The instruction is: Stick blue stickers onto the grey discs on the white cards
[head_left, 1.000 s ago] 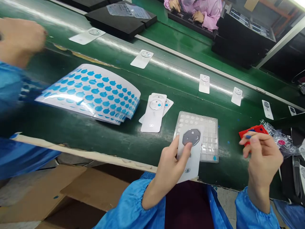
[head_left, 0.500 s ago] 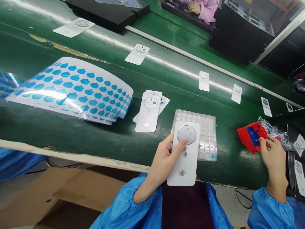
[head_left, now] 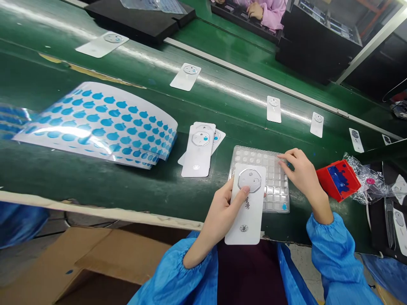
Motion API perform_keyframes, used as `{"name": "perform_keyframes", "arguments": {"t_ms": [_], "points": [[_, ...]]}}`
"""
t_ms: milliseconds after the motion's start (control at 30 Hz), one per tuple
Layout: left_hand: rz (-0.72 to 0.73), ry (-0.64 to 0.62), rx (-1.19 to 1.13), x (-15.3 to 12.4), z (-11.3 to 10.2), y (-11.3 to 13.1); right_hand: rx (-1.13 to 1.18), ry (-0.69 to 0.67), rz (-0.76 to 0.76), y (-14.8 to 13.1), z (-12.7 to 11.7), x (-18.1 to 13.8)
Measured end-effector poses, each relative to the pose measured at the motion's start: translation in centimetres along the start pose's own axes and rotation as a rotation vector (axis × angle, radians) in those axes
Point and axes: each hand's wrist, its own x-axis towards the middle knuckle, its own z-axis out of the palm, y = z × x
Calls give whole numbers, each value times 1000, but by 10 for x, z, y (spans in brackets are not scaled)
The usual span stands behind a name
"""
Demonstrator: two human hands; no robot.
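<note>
My left hand (head_left: 224, 209) grips a white phone back cover (head_left: 243, 218), thumb on top beside its octagonal silver camera ring (head_left: 249, 181). Beneath and behind the cover lies a clear plastic compartment tray (head_left: 276, 199), with small round clear pieces in its upper left cells and a blue dot at its lower right corner. Over the tray's upper right edge, my right hand (head_left: 302, 171) has thumb and forefinger close together in a pinch; whatever is between the fingertips is too small to make out. To the right stands a red box (head_left: 330, 169) with blue bits stuck on it.
Left of the tray, more back covers (head_left: 197, 159) lie stacked. A curved sheet of blue stickers (head_left: 108, 123) spreads farther left. Single covers (head_left: 186, 78) lie in a row along the bench's far side. Crinkled clear plastic (head_left: 365, 182) is at right. Another person's hand (head_left: 255, 10) shows across the bench.
My right hand has moved left from the red box to the clear tray's upper right edge. My left hand still holds the back cover in nearly the same place.
</note>
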Motion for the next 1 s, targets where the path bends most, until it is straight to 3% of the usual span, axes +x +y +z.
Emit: {"name": "perform_keyframes", "arguments": {"t_ms": [200, 333, 400, 533, 633, 800, 1000], "points": [[26, 19, 12, -4, -5, -2, -11, -40, 28, 0, 1, 17], [13, -4, -6, -5, -5, -4, 57, 2, 61, -17, -6, 12], [27, 6, 5, -5, -3, -6, 220, 44, 114, -32, -9, 4], [87, 37, 22, -3, 0, -7, 790, 114, 279, -63, -11, -12], [134, 69, 54, -3, 1, -7, 995, 155, 322, -77, -10, -17], [219, 139, 132, -2, 2, -7, 1006, 225, 398, -88, -8, -20], [298, 222, 243, -1, 6, -8, 1078, 170, 504, -100, -6, -21]]}}
